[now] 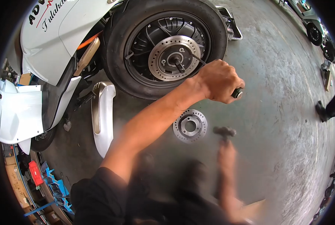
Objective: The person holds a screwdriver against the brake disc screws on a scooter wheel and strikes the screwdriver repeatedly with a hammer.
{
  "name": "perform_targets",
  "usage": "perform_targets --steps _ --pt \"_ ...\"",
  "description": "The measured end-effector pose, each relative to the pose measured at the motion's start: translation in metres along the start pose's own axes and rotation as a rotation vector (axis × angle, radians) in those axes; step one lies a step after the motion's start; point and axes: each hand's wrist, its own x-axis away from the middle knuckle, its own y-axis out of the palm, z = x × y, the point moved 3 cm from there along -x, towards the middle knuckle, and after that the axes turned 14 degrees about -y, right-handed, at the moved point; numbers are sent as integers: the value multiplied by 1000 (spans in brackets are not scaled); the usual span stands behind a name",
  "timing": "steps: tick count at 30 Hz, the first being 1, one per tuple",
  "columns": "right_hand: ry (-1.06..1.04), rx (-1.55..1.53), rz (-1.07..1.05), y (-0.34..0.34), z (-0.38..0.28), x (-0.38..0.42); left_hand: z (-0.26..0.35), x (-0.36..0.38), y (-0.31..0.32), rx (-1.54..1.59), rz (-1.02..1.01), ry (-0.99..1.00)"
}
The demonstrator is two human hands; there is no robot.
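Observation:
My left hand (220, 80) is wrapped around a screwdriver (238, 93), its handle end showing below the fist. The screwdriver's thin shaft reaches up and left to the drilled brake disc (157, 66) on the wheel hub, its tip near a bolt. My right hand (226, 150), blurred, grips a hammer (224, 131) lower down, apart from the screwdriver. A second brake disc (179, 127) lies flat on the floor beneath my left forearm. The threaded axle (179, 67) sticks out of the hub.
The black tyre (116, 71) belongs to a white scooter (54, 45) on the left. A white, curved body part (107, 131) is on the floor below the wheel. Boxes (19, 183) and a red case (35, 173) are at lower left. Another person's shoe (320, 111) is at right.

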Motion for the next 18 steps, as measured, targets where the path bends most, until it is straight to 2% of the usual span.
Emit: perform_targets --steps 3,10,14,16,18 --pt "-49 -1 -11 10 14 21 -8 1 0 29 16 -18" --pt "13 -9 26 -6 0 22 -25 -3 -12 6 38 -53" --pt "-52 -63 107 -16 -8 15 -31 -3 -14 -21 49 -71" --pt "26 -164 116 -23 -11 12 -32 -2 -14 -21 41 -81" --pt "10 -229 156 -27 -16 10 -32 -3 -12 -15 33 -87"
